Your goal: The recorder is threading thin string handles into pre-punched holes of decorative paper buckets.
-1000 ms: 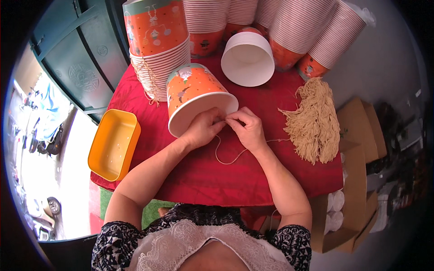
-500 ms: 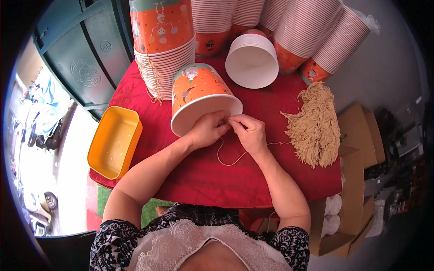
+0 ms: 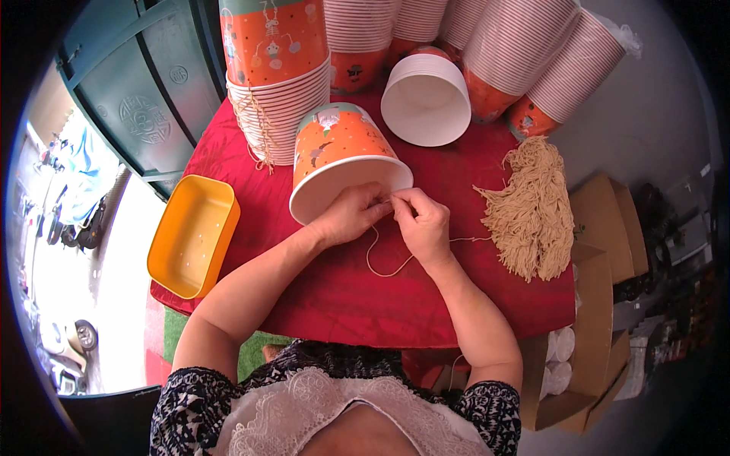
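An orange paper bucket (image 3: 342,144) with a green band and printed figures lies tilted on the table, its white mouth facing me. My left hand (image 3: 351,214) reaches into that mouth, fingers bent at the inner side near the right part of the rim; its fingertips are partly hidden. Close by, my right hand (image 3: 423,224) pinches a thin beige string (image 3: 372,258) at the rim, thumb against forefinger. The string hangs in a loop below both hands. Beyond the right wrist, a strand runs to a thick bundle of beige strings (image 3: 532,213) on the table's right side.
A yellow plastic bin (image 3: 194,235) stands at the left table edge. Behind are a stack of orange buckets (image 3: 277,99), a single white-mouthed bucket (image 3: 426,99) on its side and several wrapped stacks (image 3: 521,45). A red cloth (image 3: 327,304) covers the table. Cardboard boxes (image 3: 593,334) sit at right.
Both hands and the bucket have shifted very slightly right. The right hand's fingertips have drawn a little away from the left hand's.
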`<act>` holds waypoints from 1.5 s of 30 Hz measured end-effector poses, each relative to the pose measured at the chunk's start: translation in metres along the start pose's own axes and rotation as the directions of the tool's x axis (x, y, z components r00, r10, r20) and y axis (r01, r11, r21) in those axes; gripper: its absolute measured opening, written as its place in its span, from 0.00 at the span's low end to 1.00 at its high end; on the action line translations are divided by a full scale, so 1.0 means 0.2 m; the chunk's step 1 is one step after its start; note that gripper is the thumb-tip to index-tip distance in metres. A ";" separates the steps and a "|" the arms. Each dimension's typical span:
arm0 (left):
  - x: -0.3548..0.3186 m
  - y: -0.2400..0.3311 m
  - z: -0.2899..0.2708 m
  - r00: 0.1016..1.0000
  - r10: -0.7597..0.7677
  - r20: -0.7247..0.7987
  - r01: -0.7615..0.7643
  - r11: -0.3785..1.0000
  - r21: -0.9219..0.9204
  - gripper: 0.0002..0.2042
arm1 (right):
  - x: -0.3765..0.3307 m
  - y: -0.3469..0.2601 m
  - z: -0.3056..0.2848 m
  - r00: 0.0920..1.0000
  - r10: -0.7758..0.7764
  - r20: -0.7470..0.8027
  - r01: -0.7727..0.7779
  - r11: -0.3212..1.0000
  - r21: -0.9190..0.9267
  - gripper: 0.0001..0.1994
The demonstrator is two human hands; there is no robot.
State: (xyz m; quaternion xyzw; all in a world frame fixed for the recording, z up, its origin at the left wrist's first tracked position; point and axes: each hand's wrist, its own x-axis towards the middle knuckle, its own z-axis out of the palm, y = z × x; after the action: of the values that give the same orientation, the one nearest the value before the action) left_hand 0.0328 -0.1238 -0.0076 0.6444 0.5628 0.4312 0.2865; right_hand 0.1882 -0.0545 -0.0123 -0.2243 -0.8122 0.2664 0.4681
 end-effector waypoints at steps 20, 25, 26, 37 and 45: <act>0.01 -0.01 -0.03 0.958 -0.260 0.118 0.284 0.908 -0.309 0.09 | 0.04 0.06 -0.10 0.924 -0.060 0.376 0.032 0.996 0.080 0.03; 0.01 0.03 -0.04 0.951 -0.287 0.114 0.307 0.921 -0.241 0.09 | 0.04 0.04 -0.12 0.899 -0.114 0.423 0.085 0.993 0.086 0.02; 0.00 0.02 -0.04 0.951 -0.287 0.113 0.306 0.921 -0.241 0.09 | 0.04 0.04 -0.12 0.916 -0.121 0.383 0.099 0.992 0.077 0.02; -0.01 -0.06 0.01 0.999 -0.019 -0.030 0.020 1.000 0.012 0.04 | 0.03 0.05 -0.04 0.980 -0.152 0.127 0.154 0.988 -0.005 0.08; -0.04 0.00 0.07 0.969 0.217 -0.121 -0.104 0.796 0.596 0.05 | 0.02 0.09 -0.01 0.981 -0.161 0.104 0.171 0.981 -0.096 0.11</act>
State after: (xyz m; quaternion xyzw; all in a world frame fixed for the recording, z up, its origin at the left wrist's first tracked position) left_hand 0.0448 -0.1292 -0.0167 0.7043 0.6351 0.3168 -0.0164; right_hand 0.1896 -0.0384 -0.0213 -0.1666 -0.8623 0.1939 0.4370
